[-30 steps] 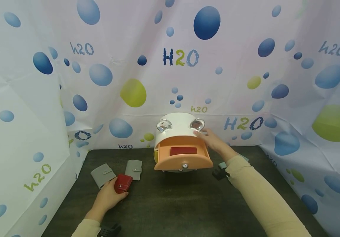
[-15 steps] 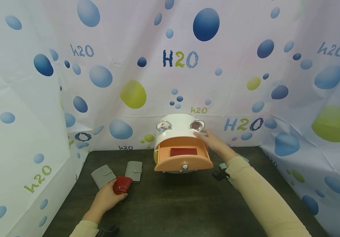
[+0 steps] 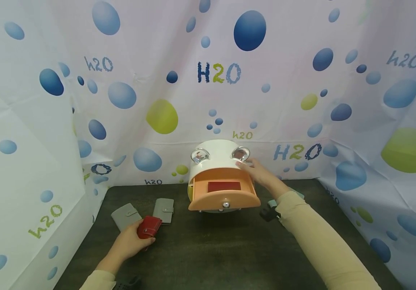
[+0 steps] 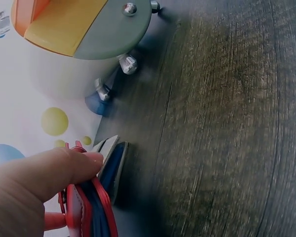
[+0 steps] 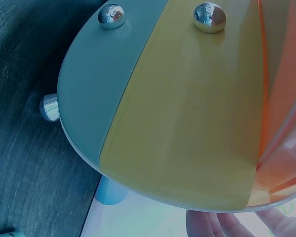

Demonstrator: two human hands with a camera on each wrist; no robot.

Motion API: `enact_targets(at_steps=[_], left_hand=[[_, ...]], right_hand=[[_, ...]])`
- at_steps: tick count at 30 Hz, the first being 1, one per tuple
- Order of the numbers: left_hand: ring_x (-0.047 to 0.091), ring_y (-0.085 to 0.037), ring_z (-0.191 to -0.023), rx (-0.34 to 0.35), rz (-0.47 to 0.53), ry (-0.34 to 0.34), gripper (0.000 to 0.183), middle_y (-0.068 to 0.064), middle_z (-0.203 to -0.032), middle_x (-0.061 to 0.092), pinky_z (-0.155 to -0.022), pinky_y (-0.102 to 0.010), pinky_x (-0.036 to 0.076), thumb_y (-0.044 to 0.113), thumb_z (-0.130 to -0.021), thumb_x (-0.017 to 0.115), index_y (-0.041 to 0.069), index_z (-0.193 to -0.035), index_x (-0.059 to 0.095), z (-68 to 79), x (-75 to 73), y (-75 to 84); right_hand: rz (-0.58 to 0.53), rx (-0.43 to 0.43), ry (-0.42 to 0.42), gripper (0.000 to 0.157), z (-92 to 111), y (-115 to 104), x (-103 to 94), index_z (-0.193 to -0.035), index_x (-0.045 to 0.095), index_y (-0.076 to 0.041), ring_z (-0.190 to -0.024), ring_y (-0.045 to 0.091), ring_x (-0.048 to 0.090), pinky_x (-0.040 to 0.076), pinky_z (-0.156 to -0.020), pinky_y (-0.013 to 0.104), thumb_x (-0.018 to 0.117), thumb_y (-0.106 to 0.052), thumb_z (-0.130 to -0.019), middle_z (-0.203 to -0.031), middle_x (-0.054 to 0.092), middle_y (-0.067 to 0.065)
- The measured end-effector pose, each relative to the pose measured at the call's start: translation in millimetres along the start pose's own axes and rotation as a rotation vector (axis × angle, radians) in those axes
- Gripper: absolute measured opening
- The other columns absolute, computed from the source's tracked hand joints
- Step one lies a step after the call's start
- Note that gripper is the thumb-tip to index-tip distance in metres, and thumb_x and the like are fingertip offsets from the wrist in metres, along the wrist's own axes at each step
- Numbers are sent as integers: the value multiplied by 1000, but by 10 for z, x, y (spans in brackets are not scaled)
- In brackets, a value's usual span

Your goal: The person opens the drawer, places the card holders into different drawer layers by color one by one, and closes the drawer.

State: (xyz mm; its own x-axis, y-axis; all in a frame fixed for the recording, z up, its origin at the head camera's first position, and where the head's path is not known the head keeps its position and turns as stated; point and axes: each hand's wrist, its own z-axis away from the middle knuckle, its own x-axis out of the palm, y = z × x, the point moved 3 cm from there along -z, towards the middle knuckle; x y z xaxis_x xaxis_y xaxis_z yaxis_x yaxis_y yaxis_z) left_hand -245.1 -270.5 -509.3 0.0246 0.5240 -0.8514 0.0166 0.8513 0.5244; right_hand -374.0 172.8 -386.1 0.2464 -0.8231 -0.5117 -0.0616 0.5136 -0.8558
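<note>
Red card holder [image 3: 150, 228] pinched in left hand [image 3: 130, 241], near left, beside grey holder [image 3: 162, 209]; right hand [image 3: 260, 172], fingers relaxed, rests on white cabinet [image 3: 219, 153], farther right; we reckon loose pinch could slip, jutting drawer [image 3: 209, 200] could tip cabinet if knocked

Soft light leaves glints on silvery knobs [image 5: 209, 18].

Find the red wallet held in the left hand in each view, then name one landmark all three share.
Head: red wallet, left of centre, lower half, in the left hand.
Left wrist: bottom, left of centre.
Right wrist: not in it.
Shared landmark: the rounded drawer unit.
</note>
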Motion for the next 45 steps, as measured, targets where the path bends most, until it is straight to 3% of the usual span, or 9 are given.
enact_targets(at_steps=[7,19,33,45], left_hand=[[66,-31,-96,-2,30,-25,86,-26,-119,65,-76,-46,55,39,-78,84,-14,-137,48,16,-79,66],[67,-27,-94,-7,82,-78,91,-21,-116,66,-73,-43,56,39,-79,85,-11,-143,44,52,-242,219],[67,-21,-88,68,53,-114,95,-15,-110,68,-67,-37,55,46,-78,84,-9,-144,44,29,-440,494],[63,-20,-92,187,-5,-146,88,-18,-123,63,-69,-34,56,43,-80,82,-7,-143,47,-42,-613,744]], right_hand=[[6,27,5,92,7,28,6,-154,18,3,-136,48,40,34,-111,60,50,-62,-97,-150,35,33],[-8,-18,1,89,20,39,22,-152,22,5,-137,48,39,33,-111,60,51,-59,-98,-150,35,32],[3,-4,1,91,17,41,18,-153,21,5,-140,47,34,30,-113,61,49,-61,-98,-153,32,31],[-14,-27,-4,87,16,39,33,-153,23,5,-136,47,41,34,-111,60,49,-59,-99,-150,37,31]])
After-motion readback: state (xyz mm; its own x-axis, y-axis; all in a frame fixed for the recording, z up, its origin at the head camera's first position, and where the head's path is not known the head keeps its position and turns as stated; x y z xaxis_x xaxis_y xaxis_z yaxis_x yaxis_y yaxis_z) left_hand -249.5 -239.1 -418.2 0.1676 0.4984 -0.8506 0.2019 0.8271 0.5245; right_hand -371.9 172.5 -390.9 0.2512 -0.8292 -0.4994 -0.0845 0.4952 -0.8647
